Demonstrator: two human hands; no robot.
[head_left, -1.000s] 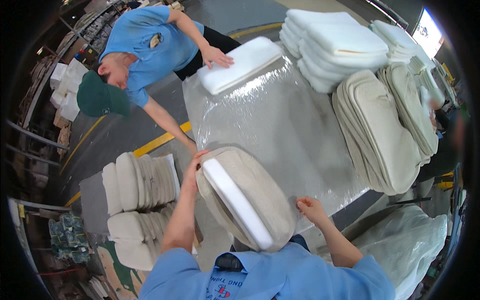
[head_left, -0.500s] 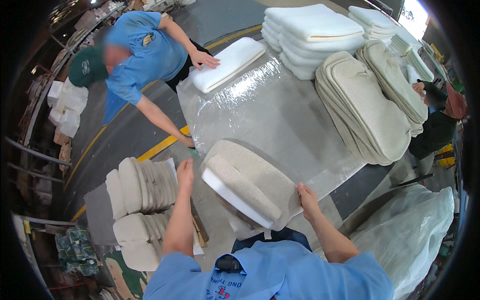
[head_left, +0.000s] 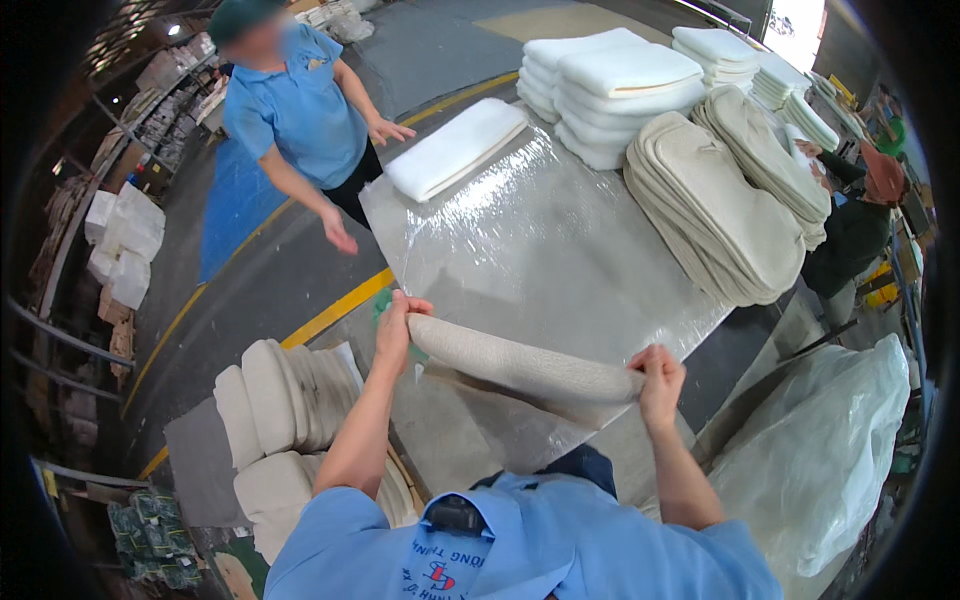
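Note:
A beige textured cushion [head_left: 525, 363] is held up on edge at the near side of the plastic-covered table [head_left: 470, 260]. My left hand [head_left: 393, 335] is closed on its left end, with some fingers stretched over the top. My right hand [head_left: 660, 385] grips the right end in a fist. Only the cushion's narrow side faces up, so its white padding is hidden. Just beyond my left hand, something green [head_left: 382, 303] hangs at the table's edge. Across the table lies a folded white pad [head_left: 455, 150].
White pads [head_left: 625, 75] and beige covers [head_left: 715, 210] are stacked at the far right. More beige cushions [head_left: 290, 400] stand at my left. A clear plastic bag [head_left: 820, 460] bulges at my right. A co-worker in blue [head_left: 305, 125] stands across the table; another person [head_left: 860, 210] is far right.
The cushion has been tilted from lying slanted to standing on edge. My left hand has taken hold of its left end. The co-worker has straightened up, lifting both hands off the table and pad.

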